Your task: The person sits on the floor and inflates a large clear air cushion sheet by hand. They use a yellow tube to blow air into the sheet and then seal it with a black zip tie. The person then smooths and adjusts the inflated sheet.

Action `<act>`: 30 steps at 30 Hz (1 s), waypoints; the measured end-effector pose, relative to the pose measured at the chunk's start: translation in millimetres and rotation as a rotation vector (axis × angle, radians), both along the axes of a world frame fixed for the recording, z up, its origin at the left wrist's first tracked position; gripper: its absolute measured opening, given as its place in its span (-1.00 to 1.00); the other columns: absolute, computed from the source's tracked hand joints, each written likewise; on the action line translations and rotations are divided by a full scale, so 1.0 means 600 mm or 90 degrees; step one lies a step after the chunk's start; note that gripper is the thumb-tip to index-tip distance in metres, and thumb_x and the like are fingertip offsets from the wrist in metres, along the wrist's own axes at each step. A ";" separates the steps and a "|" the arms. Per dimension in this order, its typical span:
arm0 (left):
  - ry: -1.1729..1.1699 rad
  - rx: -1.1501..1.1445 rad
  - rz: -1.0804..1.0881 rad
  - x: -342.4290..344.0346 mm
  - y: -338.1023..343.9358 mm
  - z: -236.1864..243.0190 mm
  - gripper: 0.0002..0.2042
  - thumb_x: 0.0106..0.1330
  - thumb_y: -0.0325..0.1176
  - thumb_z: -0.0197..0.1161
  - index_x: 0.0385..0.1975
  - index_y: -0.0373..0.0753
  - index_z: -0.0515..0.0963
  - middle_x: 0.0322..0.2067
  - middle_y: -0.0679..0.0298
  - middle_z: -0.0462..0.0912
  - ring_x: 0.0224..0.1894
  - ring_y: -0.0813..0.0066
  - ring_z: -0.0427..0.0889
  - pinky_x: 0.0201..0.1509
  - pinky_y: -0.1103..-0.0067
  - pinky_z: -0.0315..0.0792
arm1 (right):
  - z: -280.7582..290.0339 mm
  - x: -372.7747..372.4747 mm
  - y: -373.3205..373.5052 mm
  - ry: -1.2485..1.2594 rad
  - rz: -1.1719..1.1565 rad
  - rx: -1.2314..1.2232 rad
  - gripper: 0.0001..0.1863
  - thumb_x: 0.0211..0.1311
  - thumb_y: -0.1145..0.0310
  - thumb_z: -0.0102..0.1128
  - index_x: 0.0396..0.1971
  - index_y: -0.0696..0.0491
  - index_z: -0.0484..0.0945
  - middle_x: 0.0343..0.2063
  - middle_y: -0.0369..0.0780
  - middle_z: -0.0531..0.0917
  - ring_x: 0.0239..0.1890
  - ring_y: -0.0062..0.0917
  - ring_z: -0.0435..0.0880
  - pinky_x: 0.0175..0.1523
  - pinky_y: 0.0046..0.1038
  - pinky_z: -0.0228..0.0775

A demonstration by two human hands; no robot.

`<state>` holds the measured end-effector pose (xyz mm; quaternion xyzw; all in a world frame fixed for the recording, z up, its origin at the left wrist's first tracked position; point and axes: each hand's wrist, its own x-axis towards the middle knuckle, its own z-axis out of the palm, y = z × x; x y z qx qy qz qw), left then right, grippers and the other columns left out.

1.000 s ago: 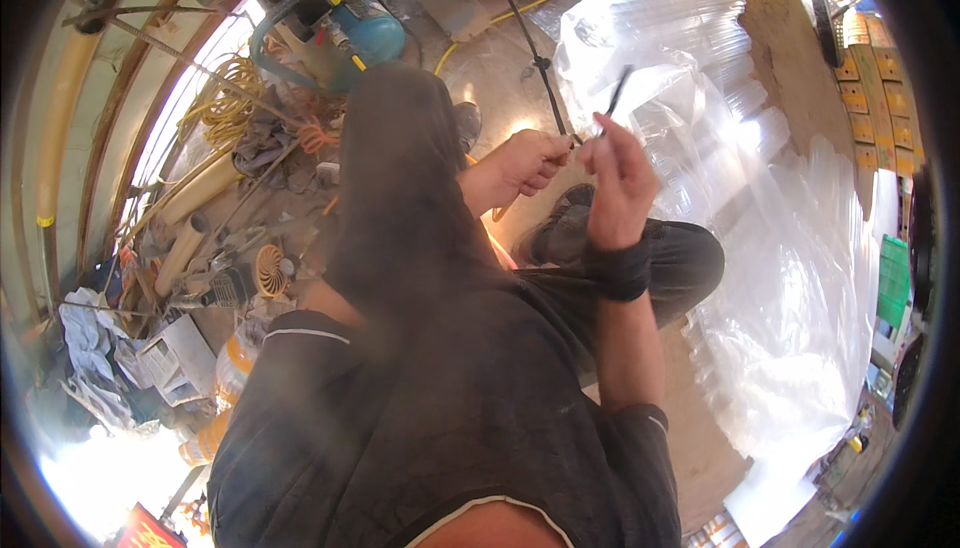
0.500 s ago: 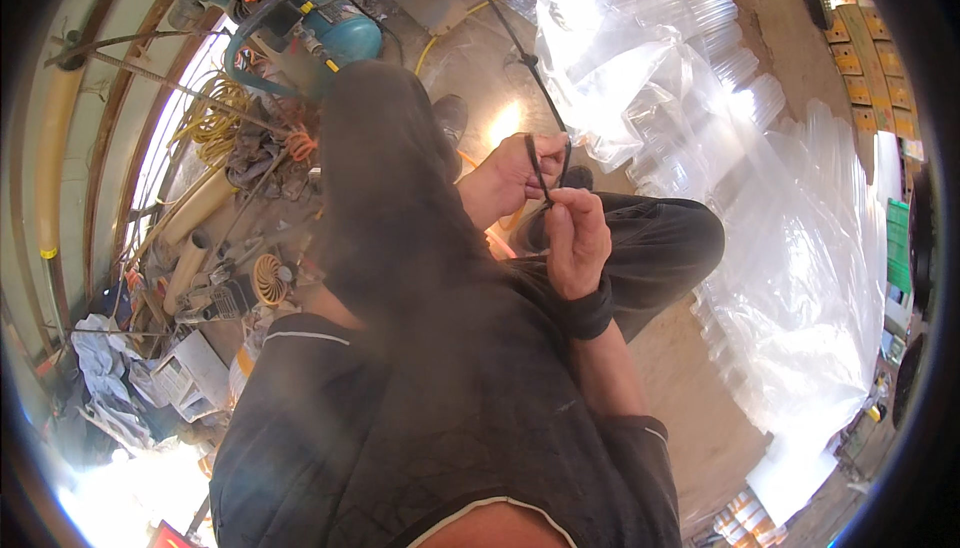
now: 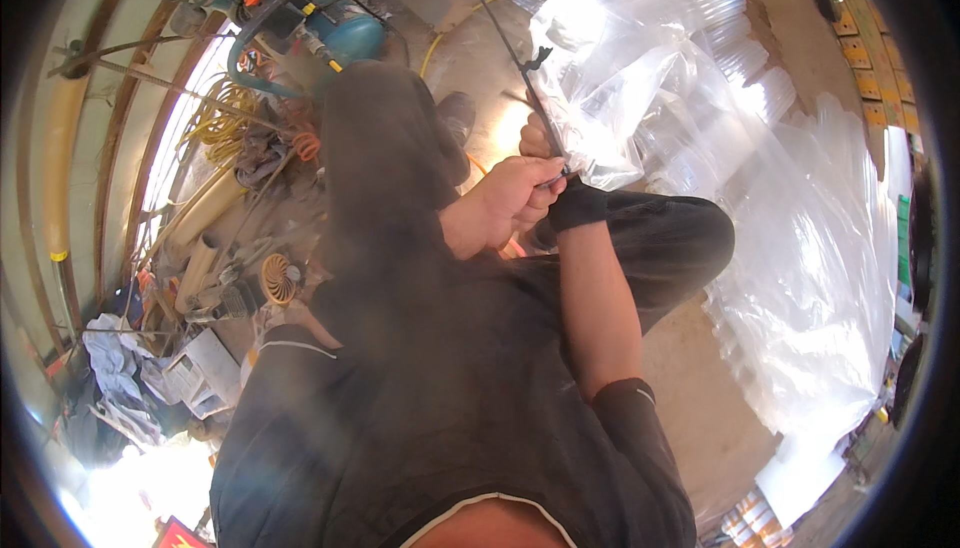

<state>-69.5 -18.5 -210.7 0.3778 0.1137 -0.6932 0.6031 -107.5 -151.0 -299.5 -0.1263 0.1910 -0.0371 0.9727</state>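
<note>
A taut black cord (image 3: 487,10) runs down from the top of the view to my hands, with a small knot or tied tuft (image 3: 537,60) partway along it. My left hand (image 3: 505,200) is closed, pinching the cord's lower end between thumb and curled fingers. Just beyond it, my right hand (image 3: 536,138) has its fingers curled beside the cord, and a short dark strand sticks out above them. My left hand and the cord partly hide it. A black band (image 3: 578,208) wraps my right wrist.
Clear plastic wrapping over long ribbed bundles (image 3: 800,268) covers the right side. A teal air compressor (image 3: 350,38) stands at the upper left. Coiled yellow hose (image 3: 217,123), pipes and a fan wheel (image 3: 276,279) lie along the left. My bent knees flank my hands.
My right hand has moved up and forward past my left, which has shifted slightly down. The cord loop between my hands has closed up, and the knot on the cord looks tufted.
</note>
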 end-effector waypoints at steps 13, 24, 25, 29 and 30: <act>-0.795 -0.021 0.147 0.005 0.017 -0.045 -0.75 0.40 -0.25 0.01 -0.39 -0.31 0.48 -0.64 0.24 0.43 -0.57 0.36 0.45 -0.46 0.46 0.31 | 0.102 -0.069 0.013 0.127 0.264 -0.583 -0.65 0.38 0.31 -0.02 0.01 0.24 0.46 -0.35 -0.26 0.56 -0.38 -0.60 0.52 -0.26 -0.65 0.36; -1.015 0.136 0.059 -0.028 0.015 -0.053 -0.79 0.36 -0.30 0.07 -0.24 -0.28 0.58 -0.40 0.01 0.61 -0.38 0.10 0.60 -0.31 0.39 0.42 | 0.216 0.016 -0.060 0.013 0.410 -1.284 -0.74 0.26 0.27 0.04 -0.27 0.10 0.63 -0.42 -0.13 0.67 -0.36 -0.30 0.62 -0.23 -0.35 0.43; -1.046 0.119 0.082 -0.028 0.016 -0.053 -0.80 0.35 -0.30 0.07 -0.23 -0.25 0.58 -0.42 0.03 0.61 -0.40 0.10 0.60 -0.34 0.38 0.42 | 0.211 0.030 -0.060 0.018 0.474 -1.356 -0.72 0.25 0.21 0.02 -0.30 0.07 0.64 -0.42 -0.11 0.66 -0.31 -0.19 0.62 -0.17 -0.28 0.43; -1.155 0.134 0.033 -0.033 0.016 -0.050 -0.83 0.34 -0.33 0.07 -0.19 -0.16 0.57 -0.51 0.10 0.59 -0.49 0.12 0.59 -0.45 0.35 0.41 | 0.205 0.062 -0.069 -0.012 0.658 -1.315 -0.70 0.23 0.19 -0.02 -0.33 0.03 0.65 -0.36 -0.10 0.67 -0.23 -0.14 0.59 -0.09 -0.25 0.42; -1.187 0.141 0.008 -0.034 0.014 -0.049 -0.84 0.33 -0.34 0.07 -0.18 -0.15 0.56 -0.54 0.12 0.59 -0.52 0.13 0.58 -0.47 0.34 0.40 | 0.204 0.068 -0.070 -0.063 0.684 -1.331 -0.72 0.22 0.24 -0.01 -0.27 -0.01 0.67 -0.32 -0.12 0.67 -0.21 -0.18 0.61 -0.03 -0.29 0.41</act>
